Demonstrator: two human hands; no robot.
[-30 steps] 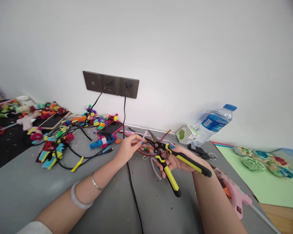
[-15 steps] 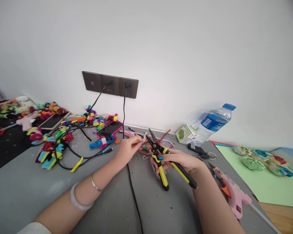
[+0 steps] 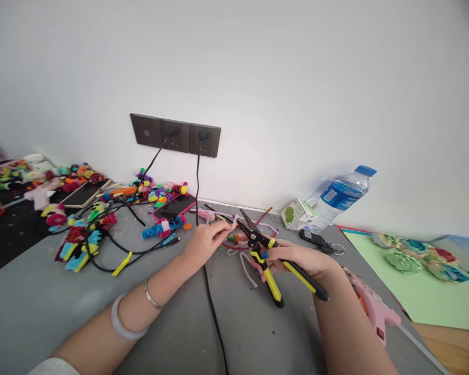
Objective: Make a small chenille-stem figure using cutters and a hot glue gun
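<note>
My right hand (image 3: 297,258) grips yellow-and-black cutters (image 3: 275,265), blades pointing up-left and slightly apart. My left hand (image 3: 205,240) pinches a thin pale pink pipe cleaner (image 3: 234,223) at its fingertips, held right at the cutter blades. A loop of the same pale strand (image 3: 247,265) lies on the grey table (image 3: 42,307) under the cutters. More red and pink strands (image 3: 258,221) lie just behind.
Wall sockets (image 3: 175,134) feed black cables (image 3: 213,312) across the table. Colourful pipe-cleaner figures (image 3: 82,237) and phones (image 3: 175,205) crowd the left. A water bottle (image 3: 338,198), small green carton (image 3: 297,214), keys (image 3: 320,240), pink glue gun (image 3: 373,307) and green sheet with paper flowers (image 3: 418,260) sit right.
The cutter handles closed about half a second ago and have opened a little again. The right hand has shifted slightly; the left hand keeps its pinch at the blades.
</note>
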